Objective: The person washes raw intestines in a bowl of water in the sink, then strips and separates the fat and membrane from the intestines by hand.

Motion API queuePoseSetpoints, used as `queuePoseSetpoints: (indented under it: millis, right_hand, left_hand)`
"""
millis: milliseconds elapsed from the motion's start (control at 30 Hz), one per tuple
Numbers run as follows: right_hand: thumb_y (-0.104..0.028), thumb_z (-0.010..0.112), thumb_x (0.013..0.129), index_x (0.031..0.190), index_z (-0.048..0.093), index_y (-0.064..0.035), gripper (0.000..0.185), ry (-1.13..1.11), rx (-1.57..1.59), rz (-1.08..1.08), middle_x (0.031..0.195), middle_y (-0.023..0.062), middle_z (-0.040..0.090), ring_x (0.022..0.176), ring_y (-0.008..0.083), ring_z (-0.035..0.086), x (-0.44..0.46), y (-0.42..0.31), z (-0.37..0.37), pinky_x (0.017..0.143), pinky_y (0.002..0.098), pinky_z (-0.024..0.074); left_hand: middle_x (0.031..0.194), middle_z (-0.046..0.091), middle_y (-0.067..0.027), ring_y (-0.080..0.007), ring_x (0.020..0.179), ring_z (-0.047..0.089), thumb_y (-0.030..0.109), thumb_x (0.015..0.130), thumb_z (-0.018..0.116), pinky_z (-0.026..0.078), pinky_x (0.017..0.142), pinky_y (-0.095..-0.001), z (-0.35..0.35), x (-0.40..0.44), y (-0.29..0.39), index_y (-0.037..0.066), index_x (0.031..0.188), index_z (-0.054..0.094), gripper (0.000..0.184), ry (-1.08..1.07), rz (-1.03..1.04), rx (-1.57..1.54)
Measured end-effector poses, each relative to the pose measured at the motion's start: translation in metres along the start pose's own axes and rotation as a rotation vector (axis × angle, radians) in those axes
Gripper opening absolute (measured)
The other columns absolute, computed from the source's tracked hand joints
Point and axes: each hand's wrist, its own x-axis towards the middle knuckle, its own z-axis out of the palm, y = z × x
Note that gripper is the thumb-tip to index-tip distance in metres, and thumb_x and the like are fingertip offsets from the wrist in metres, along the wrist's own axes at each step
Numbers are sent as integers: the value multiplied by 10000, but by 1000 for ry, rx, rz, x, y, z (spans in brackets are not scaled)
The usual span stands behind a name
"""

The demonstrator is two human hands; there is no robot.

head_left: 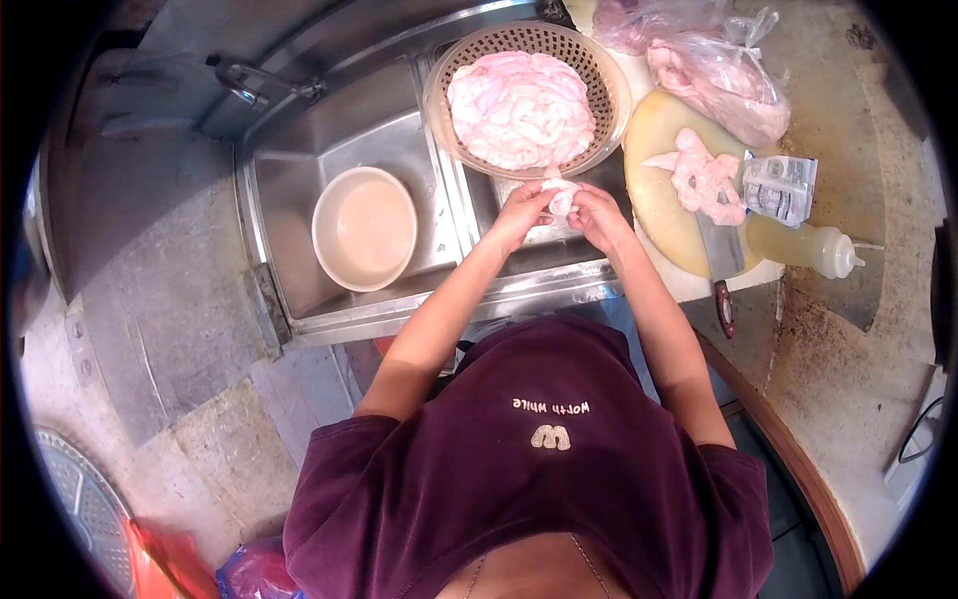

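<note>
Both of my hands are over the right sink basin, close to the near rim of a colander. My left hand (523, 216) and my right hand (601, 218) are closed, pinching a pale piece of raw intestine (562, 198) between them. The piece seems to run up to the colander's rim. Inside the brown colander (607, 105) lies a heap of pale pink, folded raw intestine (519, 108). More pinkish raw pieces (699, 170) rest on the round cutting board (654, 120), right of my right hand. A cleaver (722, 250) lies below them, its red-brown handle past the board's edge.
A bowl of cloudy liquid (364, 229) sits in the left sink basin (289, 200), below the faucet (249, 85). On the right counter are a bag of raw meat (723, 90), a printed packet (780, 190) and a squeeze bottle (803, 248). A grey basket (80, 499) stands lower left.
</note>
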Motion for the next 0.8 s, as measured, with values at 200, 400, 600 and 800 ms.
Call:
queuePoseSetpoints:
  millis: [200, 400, 600, 800]
  right_hand:
    - [-53, 519, 764, 888, 540, -28, 128, -10, -7, 81, 732, 49, 569, 552, 102, 505, -10, 4, 16, 490, 217, 400]
    - [-55, 506, 787, 888, 558, -17, 120, 69, -149, -63, 723, 44, 570, 566, 105, 517, -11, 9, 12, 535, 237, 448]
    - [-39, 489, 799, 938, 563, 7, 164, 97, -401, -120, 785, 53, 591, 653, 110, 552, 1, 17, 2, 578, 247, 465]
    - [-48, 474, 817, 989, 554, 3, 196, 24, -453, -101, 870, 53, 596, 725, 120, 558, 7, 21, -9, 642, 257, 456]
  left_hand:
    - [919, 593, -60, -141, 840, 561, 190, 884, 454, 453, 734, -283, 1, 10, -15, 23, 1030, 539, 238, 39, 89, -213]
    - [918, 594, -69, -148, 820, 566, 204, 888, 450, 447, 740, -281, -9, 12, -10, -2, 1026, 535, 262, 1, 87, -181]
    - [875, 608, -52, -122, 797, 555, 211, 893, 435, 428, 743, -261, -16, 13, -15, -3, 992, 567, 271, -121, 117, 45]
    - [836, 600, -44, -109, 759, 530, 213, 890, 444, 417, 717, -252, -12, 7, -9, 9, 938, 567, 243, -321, 144, 290]
